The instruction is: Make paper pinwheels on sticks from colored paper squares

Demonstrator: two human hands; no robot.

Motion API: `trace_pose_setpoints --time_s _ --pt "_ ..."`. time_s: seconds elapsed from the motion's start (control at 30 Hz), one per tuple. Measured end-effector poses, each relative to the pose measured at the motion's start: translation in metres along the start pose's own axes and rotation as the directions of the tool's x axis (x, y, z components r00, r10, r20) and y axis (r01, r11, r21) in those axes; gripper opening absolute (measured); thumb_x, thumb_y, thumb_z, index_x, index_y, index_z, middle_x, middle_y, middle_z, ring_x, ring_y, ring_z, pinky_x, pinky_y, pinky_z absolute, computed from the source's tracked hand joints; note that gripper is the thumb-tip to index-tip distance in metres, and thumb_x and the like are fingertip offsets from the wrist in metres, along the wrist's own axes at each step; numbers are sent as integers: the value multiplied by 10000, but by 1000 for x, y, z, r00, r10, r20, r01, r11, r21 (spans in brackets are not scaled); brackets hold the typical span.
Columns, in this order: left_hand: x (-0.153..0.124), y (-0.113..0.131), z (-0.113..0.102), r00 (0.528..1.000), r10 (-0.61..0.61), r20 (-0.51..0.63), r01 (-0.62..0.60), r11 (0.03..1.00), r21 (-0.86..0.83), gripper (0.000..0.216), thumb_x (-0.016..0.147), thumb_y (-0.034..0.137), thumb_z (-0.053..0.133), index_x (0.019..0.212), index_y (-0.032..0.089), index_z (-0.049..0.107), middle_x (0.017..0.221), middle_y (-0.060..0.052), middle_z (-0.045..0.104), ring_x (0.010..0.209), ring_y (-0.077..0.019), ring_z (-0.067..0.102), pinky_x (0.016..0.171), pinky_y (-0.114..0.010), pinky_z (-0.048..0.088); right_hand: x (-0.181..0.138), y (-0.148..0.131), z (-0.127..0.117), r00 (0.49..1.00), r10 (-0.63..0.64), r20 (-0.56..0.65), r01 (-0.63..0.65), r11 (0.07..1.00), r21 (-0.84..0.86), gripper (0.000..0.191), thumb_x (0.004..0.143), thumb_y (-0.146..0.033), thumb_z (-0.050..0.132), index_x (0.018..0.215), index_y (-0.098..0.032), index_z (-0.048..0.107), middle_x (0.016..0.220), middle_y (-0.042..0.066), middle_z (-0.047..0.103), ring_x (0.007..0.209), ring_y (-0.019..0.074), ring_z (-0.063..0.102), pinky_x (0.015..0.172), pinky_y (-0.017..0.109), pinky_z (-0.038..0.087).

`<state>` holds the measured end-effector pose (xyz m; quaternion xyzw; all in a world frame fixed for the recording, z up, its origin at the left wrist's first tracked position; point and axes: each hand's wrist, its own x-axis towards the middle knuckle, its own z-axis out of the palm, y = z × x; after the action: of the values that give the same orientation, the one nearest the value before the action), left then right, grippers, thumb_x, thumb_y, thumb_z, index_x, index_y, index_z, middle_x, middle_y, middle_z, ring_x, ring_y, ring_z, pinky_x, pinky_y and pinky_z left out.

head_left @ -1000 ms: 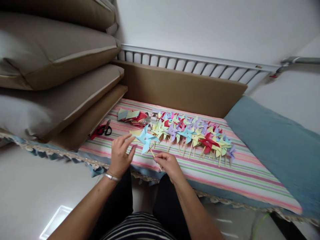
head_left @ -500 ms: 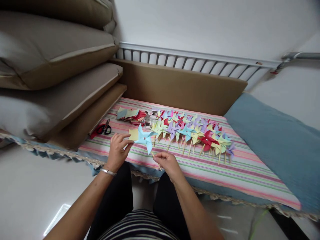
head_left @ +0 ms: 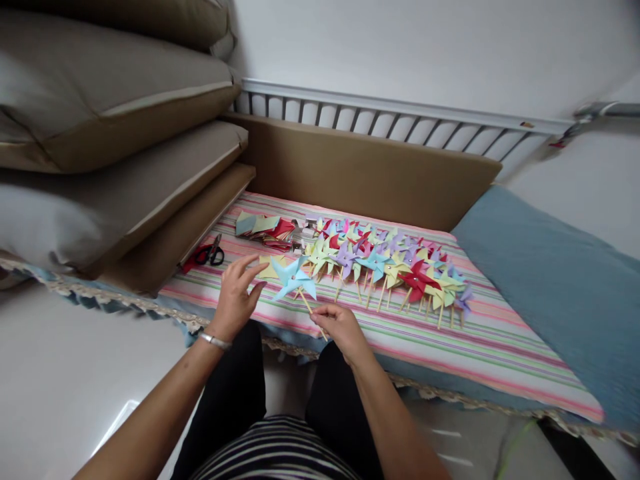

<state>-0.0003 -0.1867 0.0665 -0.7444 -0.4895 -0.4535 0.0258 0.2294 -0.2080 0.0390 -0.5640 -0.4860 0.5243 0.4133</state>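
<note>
My right hand (head_left: 339,325) pinches the wooden stick of a light blue paper pinwheel (head_left: 293,278), holding it over the striped cloth (head_left: 480,340). My left hand (head_left: 237,294) hovers just left of the pinwheel with fingers spread apart, fingertips close to a blade and holding nothing. A yellow paper square (head_left: 269,267) lies under the pinwheel's left side. A long row of finished pinwheels (head_left: 385,263) in several colours lies on the cloth beyond my hands.
A stack of coloured paper squares (head_left: 264,230) sits at the left end of the row. Red-handled scissors (head_left: 206,255) lie by brown cushions (head_left: 125,167) stacked on the left. A brown board (head_left: 370,173) stands behind; a blue blanket (head_left: 555,287) lies right.
The pinwheel's blades have turned between frames. My left hand went from pinching a blade tip half a second ago to open fingers beside it. My right hand kept hold of the stick.
</note>
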Motion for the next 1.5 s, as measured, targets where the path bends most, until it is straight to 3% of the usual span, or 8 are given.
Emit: trace_pose_setpoints --time_s 0.17,0.37,0.6,0.9,1.17,1.27,1.37,1.5 --pt "23 -19 -4 975 113 192 -116 993 5 257 745 202 638 994 263 644 1384 -69 426 1316 -284 296 1017 -514 309 -4 -3 0 999 -35 24 37 995 -89 205 583 -345 694 651 -153 672 482 -23 529 462 97 427 472 236 331" --pt "29 -19 -1 929 132 346 -75 982 -173 173 672 287 724 817 216 661 1351 -94 461 1313 -282 305 1039 -508 295 -7 -6 -4 996 -26 89 37 992 -124 202 607 -343 690 667 -151 679 522 -9 582 487 107 467 491 230 338" --pt "28 -22 6 929 114 353 -2 953 -303 109 664 269 730 743 215 678 1289 -99 523 1260 -277 384 1028 -514 306 -7 -9 -6 992 -15 124 30 993 -118 172 619 -317 687 674 -154 675 553 -8 602 510 109 485 514 227 340" --pt "26 -15 5 937 71 342 48 943 -328 62 657 203 730 659 211 669 1194 -90 600 1164 -259 495 979 -493 369 -12 -16 -4 990 -20 139 39 989 -139 167 625 -317 671 660 -153 678 527 -9 591 506 116 491 521 233 351" --pt "30 -18 -20 951 -38 306 140 937 -320 206 765 344 624 921 211 645 1276 -114 539 1181 -240 498 984 -434 401 -7 -10 -12 995 -27 101 44 986 -163 173 614 -319 654 640 -148 664 564 9 604 520 130 512 523 250 368" --pt "2 -34 -17 952 -154 266 221 945 -240 247 793 385 571 983 236 623 1217 -86 592 1118 -235 553 957 -413 438 3 7 -23 996 -77 -33 71 987 -144 179 586 -328 665 621 -152 660 535 -4 578 487 114 476 496 245 353" --pt "-59 -55 6 938 -251 239 284 952 -118 291 799 413 534 1035 259 608 1098 -67 661 1042 -239 602 914 -407 476 13 33 -39 976 -93 -196 91 996 -19 220 550 -367 683 603 -162 626 493 -19 547 442 99 434 452 234 330" --pt "-143 -88 33 924 -175 339 157 984 82 297 723 455 576 946 281 666 1133 -52 654 1086 -301 575 930 -476 456 19 67 -60 913 -85 -400 134 986 97 336 604 -486 625 709 -175 557 540 -16 576 392 89 433 420 228 339"
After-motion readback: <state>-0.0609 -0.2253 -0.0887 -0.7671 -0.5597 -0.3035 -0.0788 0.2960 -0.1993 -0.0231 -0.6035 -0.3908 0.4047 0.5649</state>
